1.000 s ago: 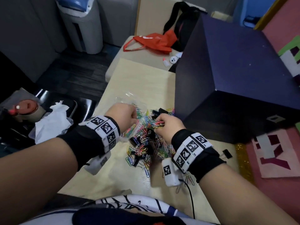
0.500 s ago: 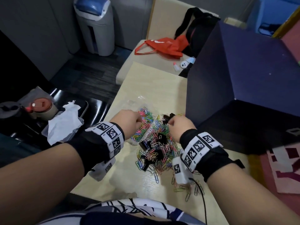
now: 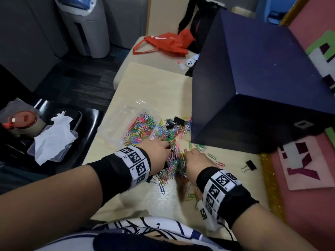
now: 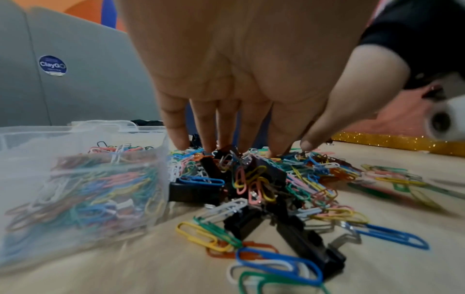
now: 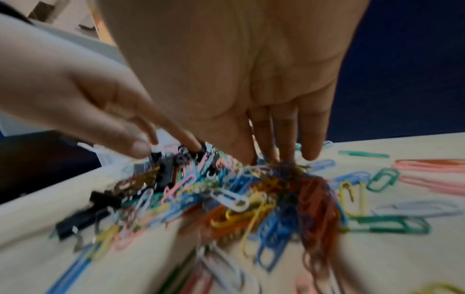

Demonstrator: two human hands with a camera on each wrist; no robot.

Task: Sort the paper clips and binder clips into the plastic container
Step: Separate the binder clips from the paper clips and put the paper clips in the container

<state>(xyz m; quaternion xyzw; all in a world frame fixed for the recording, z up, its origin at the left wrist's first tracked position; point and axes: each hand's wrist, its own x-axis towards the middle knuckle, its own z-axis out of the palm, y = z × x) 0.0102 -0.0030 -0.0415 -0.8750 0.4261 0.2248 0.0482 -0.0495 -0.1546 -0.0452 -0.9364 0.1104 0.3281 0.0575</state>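
- The left hand point(image 3: 157, 154) reached down onto a heap of coloured paper clips point(image 3: 174, 160) on a pale wooden counter point(image 3: 155, 91); its fingers point(image 4: 176, 127) were straight and spread, tips touching the heap and gripping nothing.
- The right hand point(image 3: 196, 160) lay just beside it, fingers point(image 5: 312, 139) also straight, tips pressed into the clips.
- Black binder clips point(image 4: 198, 191) were mixed through the heap; one binder clip point(image 3: 249, 166) sat alone, well apart to the right.
- A clear plastic container point(image 3: 126, 113) stood touching the heap's left edge, already holding many paper clips.
- A large dark blue box point(image 3: 253, 78) stood just right of the heap.
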